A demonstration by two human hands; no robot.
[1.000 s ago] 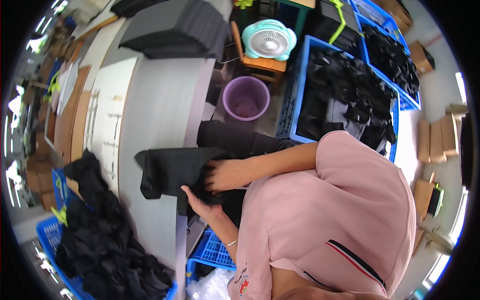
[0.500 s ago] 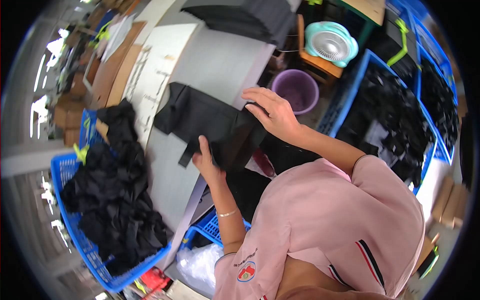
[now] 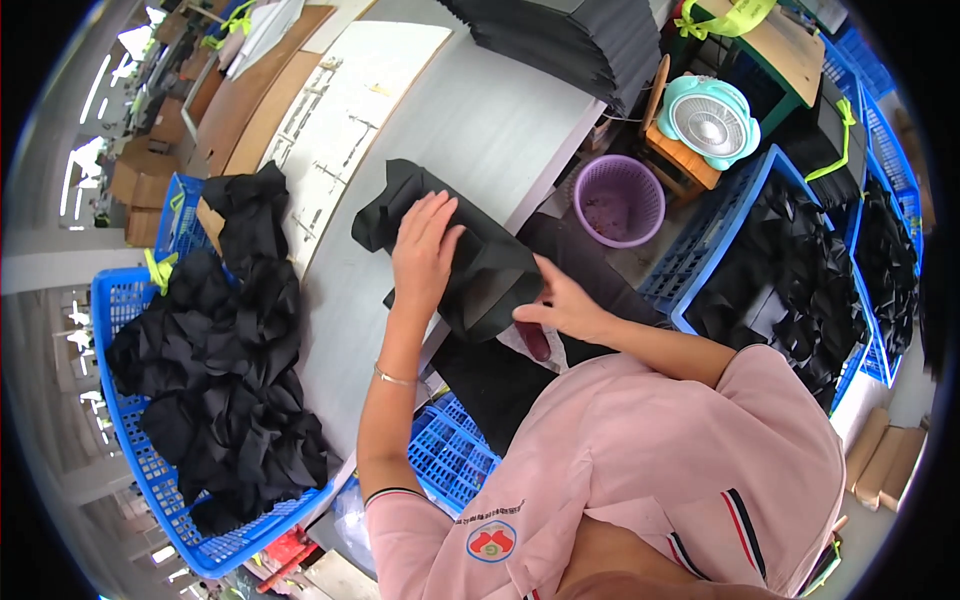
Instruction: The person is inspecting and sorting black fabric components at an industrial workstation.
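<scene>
Under my flat, spread left hand (image 3: pixel 425 250) lies the black fabric piece (image 3: pixel 470 262), long axis running toward my right hand (image 3: pixel 560 305), which pinches its near end.

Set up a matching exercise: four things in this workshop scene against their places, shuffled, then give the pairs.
Things:
1. black fabric piece
2. purple plastic waste basket
3. turquoise electric fan
4. blue plastic crate

Places:
A. on a wooden stool
B. left of the grey table, heaped with black fabric
C. under both hands on the grey table
D. on the floor beside the table's edge

Pairs: 1-C, 2-D, 3-A, 4-B
</scene>
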